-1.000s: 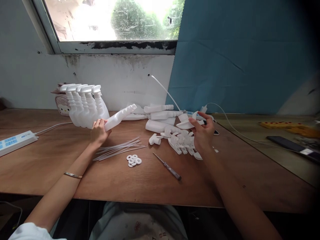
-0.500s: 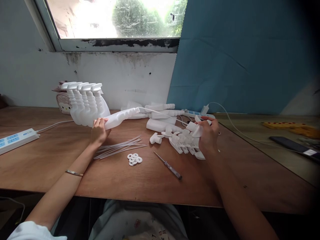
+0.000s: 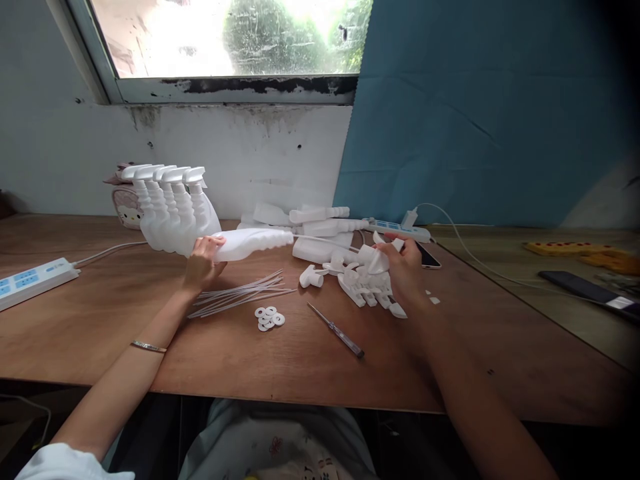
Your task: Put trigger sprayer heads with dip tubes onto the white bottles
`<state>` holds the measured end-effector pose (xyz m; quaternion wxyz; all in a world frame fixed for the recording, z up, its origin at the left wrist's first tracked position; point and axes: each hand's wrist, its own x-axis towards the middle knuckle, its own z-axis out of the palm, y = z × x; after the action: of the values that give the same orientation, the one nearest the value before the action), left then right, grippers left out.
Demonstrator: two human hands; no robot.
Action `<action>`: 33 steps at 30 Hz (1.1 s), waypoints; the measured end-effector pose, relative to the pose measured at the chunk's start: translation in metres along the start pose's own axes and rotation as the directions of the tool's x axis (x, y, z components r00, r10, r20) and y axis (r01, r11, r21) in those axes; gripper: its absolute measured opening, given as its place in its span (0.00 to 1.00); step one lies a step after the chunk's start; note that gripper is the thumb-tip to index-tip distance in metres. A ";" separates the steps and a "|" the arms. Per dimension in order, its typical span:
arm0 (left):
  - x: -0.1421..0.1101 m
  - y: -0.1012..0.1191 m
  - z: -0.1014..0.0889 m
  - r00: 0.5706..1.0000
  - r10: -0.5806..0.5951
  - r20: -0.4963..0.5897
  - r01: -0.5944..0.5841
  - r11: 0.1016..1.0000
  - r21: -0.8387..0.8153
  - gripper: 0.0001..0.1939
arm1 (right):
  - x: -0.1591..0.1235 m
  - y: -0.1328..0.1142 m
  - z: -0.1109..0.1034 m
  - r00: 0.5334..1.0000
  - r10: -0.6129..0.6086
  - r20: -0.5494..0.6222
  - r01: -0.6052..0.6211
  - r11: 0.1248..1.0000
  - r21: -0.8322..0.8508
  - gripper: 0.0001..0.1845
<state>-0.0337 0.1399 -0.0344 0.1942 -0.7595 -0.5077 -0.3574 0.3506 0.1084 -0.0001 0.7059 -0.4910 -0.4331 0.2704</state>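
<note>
The left hand is closed on the base end of the bottle, which is held nearly level over the left-middle of the table, mouth to the right. The right hand pinches the head farther right; its tube runs left to the bottle's mouth (how deep the tip sits, I can't tell).

The thin, long tube looks like the weak point. If the hands came together out of line, it could bow, catch on the rim or spring out of the mouth. A hard push might also kink it or work it loose from the head.

The left hand grips only the base end, so pressure at the mouth could twist the bottle or tip it down. Just beyond that hand are the standing bottles, close together; a backward slip could topple them like dominoes.

The right hand is low over the spare heads, and a dip could scatter them or hook one. Nearer, the rings and the spare tubes lie loose, easily swept by a forearm; the screwdriver (tip pointing far and left) could roll if brushed.
</note>
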 end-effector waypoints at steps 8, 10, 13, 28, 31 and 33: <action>-0.001 0.034 -0.003 0.975 0.219 0.032 -0.201 0.936 -0.288 0.17 | -0.029 0.002 0.020 0.938 0.029 0.345 -0.033 0.999 0.007 0.34; 0.000 0.038 -0.005 0.972 0.235 0.010 -0.216 0.909 -0.358 0.17 | -0.034 0.007 0.023 0.923 0.009 0.385 -0.004 1.000 -0.015 0.33; 0.003 0.042 -0.009 0.978 0.205 -0.048 -0.207 0.886 -0.415 0.16 | -0.038 0.015 0.026 0.925 -0.014 0.380 0.043 0.997 -0.068 0.31; 0.002 0.038 -0.019 0.872 -0.006 0.490 0.372 0.658 -0.655 0.23 | -0.057 -0.008 0.025 0.868 -0.241 0.435 0.252 0.967 0.035 0.40; 0.003 0.037 -0.022 0.818 -0.010 0.575 0.498 0.514 -0.699 0.20 | -0.057 -0.008 0.025 0.841 -0.215 0.497 0.213 0.975 0.061 0.40; 0.004 0.036 -0.022 0.786 0.002 0.618 0.555 0.440 -0.706 0.19 | -0.058 -0.008 0.024 0.825 -0.191 0.531 0.186 0.981 0.063 0.41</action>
<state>-0.0081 0.1128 -0.0142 -0.4273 -0.7178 -0.4130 -0.3627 0.3012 0.0702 -0.0095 0.5825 -0.3480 -0.6576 0.3274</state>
